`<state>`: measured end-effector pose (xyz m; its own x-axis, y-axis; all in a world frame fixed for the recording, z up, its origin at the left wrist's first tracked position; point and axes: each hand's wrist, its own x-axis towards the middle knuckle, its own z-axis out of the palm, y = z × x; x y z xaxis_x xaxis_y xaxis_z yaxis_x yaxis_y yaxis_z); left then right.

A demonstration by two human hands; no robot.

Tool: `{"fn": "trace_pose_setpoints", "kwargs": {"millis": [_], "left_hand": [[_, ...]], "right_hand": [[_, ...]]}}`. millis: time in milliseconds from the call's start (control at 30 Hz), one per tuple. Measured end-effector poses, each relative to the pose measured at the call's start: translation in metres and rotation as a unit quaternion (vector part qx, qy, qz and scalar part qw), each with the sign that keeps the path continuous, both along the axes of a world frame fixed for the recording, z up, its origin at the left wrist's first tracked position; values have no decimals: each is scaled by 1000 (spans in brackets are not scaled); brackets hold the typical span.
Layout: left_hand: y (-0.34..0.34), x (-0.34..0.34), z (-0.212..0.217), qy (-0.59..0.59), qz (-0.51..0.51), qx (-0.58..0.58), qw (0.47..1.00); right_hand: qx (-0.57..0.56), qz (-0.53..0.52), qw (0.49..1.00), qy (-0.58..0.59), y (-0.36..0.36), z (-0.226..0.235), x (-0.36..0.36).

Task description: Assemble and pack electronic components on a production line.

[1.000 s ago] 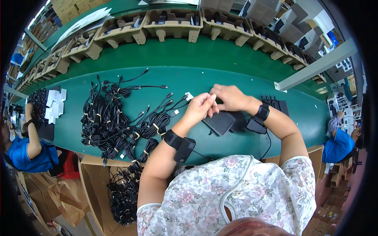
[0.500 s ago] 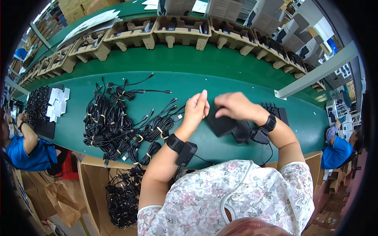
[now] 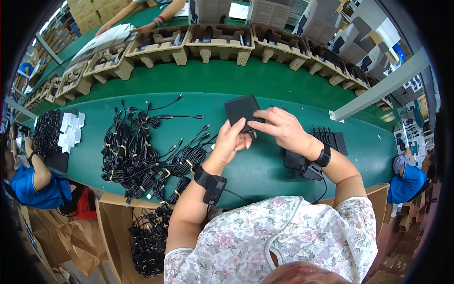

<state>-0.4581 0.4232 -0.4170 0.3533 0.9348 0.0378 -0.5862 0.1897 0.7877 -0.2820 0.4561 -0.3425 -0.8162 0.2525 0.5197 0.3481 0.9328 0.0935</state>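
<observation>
A flat black box (image 3: 241, 106) with rounded corners is held up over the green bench. My left hand (image 3: 231, 142) grips its lower edge, thumb on the face and fingers curled beneath. From the right, my right hand (image 3: 286, 128) meets the same box at its lower right, with fingertips on the edge and face. Left of my hands lies a heap of black cables (image 3: 130, 146), coiled and tied with pale bands. Behind my right wrist is a row of black pieces with thin upright prongs (image 3: 335, 141). Another dark block (image 3: 294, 159) sits beside that wrist, partly covered.
Brown pulp trays (image 3: 220, 40) holding black parts line a raised ledge at the back. A grey metal post (image 3: 378, 90) slants at the right. An open carton (image 3: 111, 236) with more cables stands below the bench edge. Co-workers in blue sit at both sides; another's arms reach over papers (image 3: 106, 40).
The black box has risen from the bench near my right hand into both hands, further left and away. My left hand now grips it. Another person's arms have appeared at the far back.
</observation>
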Motion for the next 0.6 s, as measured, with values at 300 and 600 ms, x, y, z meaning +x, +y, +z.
{"fn": "trace_pose_setpoints", "kwargs": {"millis": [300, 600], "left_hand": [[2, 9, -13, 172, 32, 54, 983], [-1, 9, -21, 250, 0, 68, 966]], "right_hand": [[-668, -126, 729, 86, 51, -11, 8], [-144, -424, 815, 367, 277, 19, 119]]}}
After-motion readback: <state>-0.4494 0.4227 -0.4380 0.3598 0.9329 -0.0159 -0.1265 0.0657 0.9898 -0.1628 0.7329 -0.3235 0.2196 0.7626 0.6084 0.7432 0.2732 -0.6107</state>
